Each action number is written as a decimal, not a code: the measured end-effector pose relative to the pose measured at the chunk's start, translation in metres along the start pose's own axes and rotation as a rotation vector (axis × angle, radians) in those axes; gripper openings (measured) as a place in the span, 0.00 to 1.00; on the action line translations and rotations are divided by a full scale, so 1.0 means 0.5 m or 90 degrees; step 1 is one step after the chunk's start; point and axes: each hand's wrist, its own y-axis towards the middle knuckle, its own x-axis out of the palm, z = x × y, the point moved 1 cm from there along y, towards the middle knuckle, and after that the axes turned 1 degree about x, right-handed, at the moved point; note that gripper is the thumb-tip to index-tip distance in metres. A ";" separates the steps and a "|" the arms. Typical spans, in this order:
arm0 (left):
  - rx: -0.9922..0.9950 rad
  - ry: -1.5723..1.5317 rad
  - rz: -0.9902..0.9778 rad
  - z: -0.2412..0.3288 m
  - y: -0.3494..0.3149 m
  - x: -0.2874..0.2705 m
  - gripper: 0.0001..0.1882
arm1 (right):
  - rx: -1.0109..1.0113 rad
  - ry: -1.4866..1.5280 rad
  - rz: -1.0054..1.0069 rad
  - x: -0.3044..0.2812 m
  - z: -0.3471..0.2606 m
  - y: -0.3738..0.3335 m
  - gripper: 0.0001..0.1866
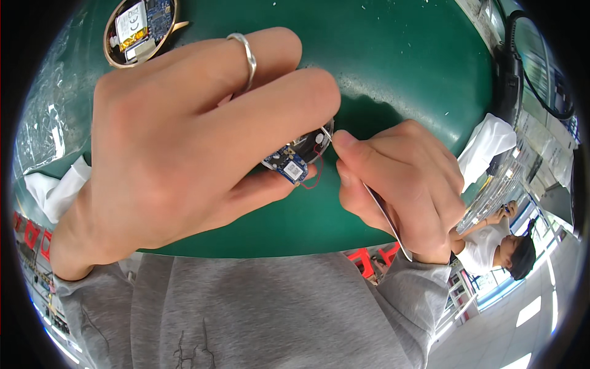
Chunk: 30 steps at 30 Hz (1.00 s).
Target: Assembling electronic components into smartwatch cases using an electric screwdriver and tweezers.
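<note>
My left hand (166,135), with a silver ring on one finger, is closed around a small round dark housing (308,146). Much of the housing is hidden behind the fingers. A small blue circuit board (294,168) with a white label sticks out of its near side, and a thin red wire (319,178) loops beside it. To the right, my right hand (402,178) pinches a pair of metal tweezers (387,221). Their tip reaches the right edge of the housing; whether it grips anything there is too small to tell.
The work surface is a green mat (405,67). At the far left lies a round gold-rimmed case (106,44) with a white battery and a blue board inside. Clear plastic film (49,117) covers the left edge. A black cable (541,92) runs at right; a person (491,249) sits beyond.
</note>
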 end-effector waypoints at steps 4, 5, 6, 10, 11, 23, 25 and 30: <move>0.009 0.050 0.004 -0.007 -0.013 0.001 0.30 | 0.000 -0.031 0.024 0.007 -0.004 -0.006 0.13; 0.019 0.056 0.012 -0.009 -0.014 0.002 0.30 | -0.001 -0.031 0.024 0.007 -0.006 -0.005 0.13; 0.028 0.064 0.021 -0.010 -0.014 0.002 0.30 | -0.014 -0.022 0.005 0.008 -0.008 -0.004 0.12; 0.014 0.055 0.016 -0.008 -0.015 0.003 0.30 | 0.032 -0.041 0.009 0.002 -0.009 0.000 0.13; 0.020 0.056 0.017 -0.010 -0.014 0.003 0.30 | 0.034 -0.043 0.009 0.002 -0.009 0.001 0.13; 0.036 0.061 0.015 -0.010 -0.015 0.007 0.31 | -0.027 0.084 0.032 0.006 0.012 -0.001 0.12; 0.037 0.050 0.007 -0.011 -0.012 0.009 0.31 | -0.002 0.062 0.050 0.008 0.009 -0.005 0.12; 0.026 0.045 -0.013 -0.009 -0.017 0.002 0.31 | 0.041 0.084 0.036 0.001 -0.003 0.000 0.12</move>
